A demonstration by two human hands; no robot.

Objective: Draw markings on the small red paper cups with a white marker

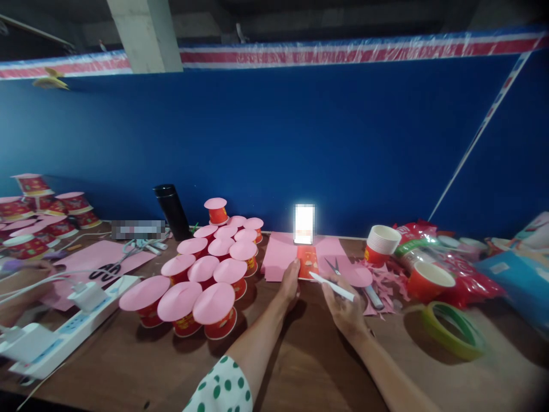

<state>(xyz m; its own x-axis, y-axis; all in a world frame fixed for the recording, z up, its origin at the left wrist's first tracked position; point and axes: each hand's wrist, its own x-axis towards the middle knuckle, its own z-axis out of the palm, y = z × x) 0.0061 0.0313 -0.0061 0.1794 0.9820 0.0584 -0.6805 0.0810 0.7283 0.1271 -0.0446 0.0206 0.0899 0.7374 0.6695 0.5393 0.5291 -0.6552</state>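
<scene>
My left hand (290, 285) grips the left edge of a red printed piece (307, 262), flat-looking and rectangular; whether it is paper or a cup I cannot tell. In my right hand (345, 306) is a white pen (337, 287), its tip close to the red piece's lower right corner. Pink paper sheets (278, 257) lie behind both hands. A lit phone (304, 223) stands upright at the back of them. Beside my right hand are scissors (332, 266), a pink paper disc (358, 275) and a utility knife (374, 297).
Left of my arms stand several red paper cups topped with pink discs (203, 268), a black bottle (172, 212) and a white power strip (79, 323). To the right are stacked cups (381, 243), pink scraps (388, 280), a single cup (430, 281) and a yellow-green tape roll (453, 332). Another person's hand (26, 286) is far left.
</scene>
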